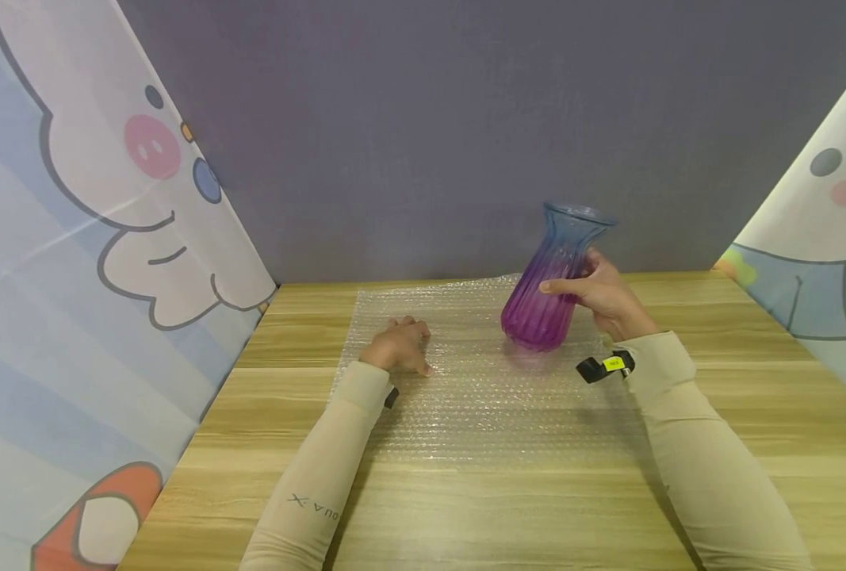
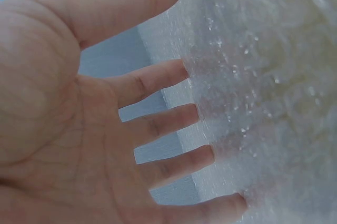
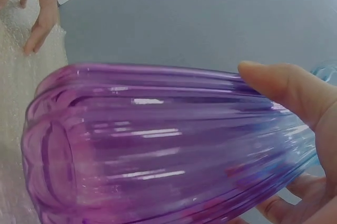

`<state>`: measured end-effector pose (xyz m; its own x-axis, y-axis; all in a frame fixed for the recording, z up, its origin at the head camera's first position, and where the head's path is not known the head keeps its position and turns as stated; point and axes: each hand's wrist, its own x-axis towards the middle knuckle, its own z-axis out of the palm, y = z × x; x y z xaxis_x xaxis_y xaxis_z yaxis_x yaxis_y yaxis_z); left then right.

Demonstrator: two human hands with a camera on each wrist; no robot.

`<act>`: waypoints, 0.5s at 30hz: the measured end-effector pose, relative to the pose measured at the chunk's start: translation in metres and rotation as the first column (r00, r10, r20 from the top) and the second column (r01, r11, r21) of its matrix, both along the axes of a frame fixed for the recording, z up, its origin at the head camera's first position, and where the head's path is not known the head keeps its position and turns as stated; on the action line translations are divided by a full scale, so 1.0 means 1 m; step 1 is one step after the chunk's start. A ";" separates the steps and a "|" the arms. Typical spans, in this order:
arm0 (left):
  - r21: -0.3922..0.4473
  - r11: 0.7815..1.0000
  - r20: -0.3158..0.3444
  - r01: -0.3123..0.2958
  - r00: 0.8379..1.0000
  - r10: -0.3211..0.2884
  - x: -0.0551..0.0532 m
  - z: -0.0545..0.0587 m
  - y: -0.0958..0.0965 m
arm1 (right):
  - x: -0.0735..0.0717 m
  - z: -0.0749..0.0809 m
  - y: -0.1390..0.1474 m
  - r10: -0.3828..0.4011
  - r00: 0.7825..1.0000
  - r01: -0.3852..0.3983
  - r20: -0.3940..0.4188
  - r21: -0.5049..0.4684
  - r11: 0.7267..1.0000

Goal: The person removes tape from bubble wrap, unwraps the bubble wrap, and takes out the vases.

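A ribbed glass vase (image 1: 542, 285), blue at its flared mouth and purple-pink toward the base, leans tilted above a sheet of bubble wrap (image 1: 458, 412). My right hand (image 1: 604, 295) grips it around the upper body, thumb across the near side. In the right wrist view the vase (image 3: 142, 145) fills the middle, its base toward the left. My left hand (image 1: 400, 346) rests on the left part of the bubble wrap, fingers spread. The left wrist view shows the fingertips of that hand (image 2: 105, 113) touching the bubble wrap (image 2: 263, 92), holding nothing.
The bubble wrap lies flat on a wood-grain table (image 1: 465, 515). A grey panel (image 1: 423, 143) stands behind the table. Cartoon-printed cloths hang at the left (image 1: 109, 277) and right (image 1: 822, 262) sides.
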<state>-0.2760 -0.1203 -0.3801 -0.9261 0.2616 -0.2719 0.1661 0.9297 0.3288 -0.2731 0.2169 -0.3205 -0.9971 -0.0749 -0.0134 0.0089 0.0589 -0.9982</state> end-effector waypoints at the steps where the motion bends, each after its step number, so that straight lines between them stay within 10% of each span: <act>1: -0.002 1.000 -0.002 0.000 1.000 0.000 0.000 0.000 0.000 | 0.000 0.000 0.001 -0.003 1.000 0.003 -0.003 0.001 1.000; 15: 0.010 1.000 0.003 -0.003 1.000 0.003 0.001 0.001 -0.001 | 0.000 0.002 0.011 -0.044 0.999 0.043 0.003 0.084 0.996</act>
<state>-0.2755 -0.1213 -0.3796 -0.9260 0.2618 -0.2720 0.1627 0.9268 0.3384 -0.2732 0.2275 -0.3184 -0.9993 -0.0299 -0.0225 0.0181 0.1417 -0.9897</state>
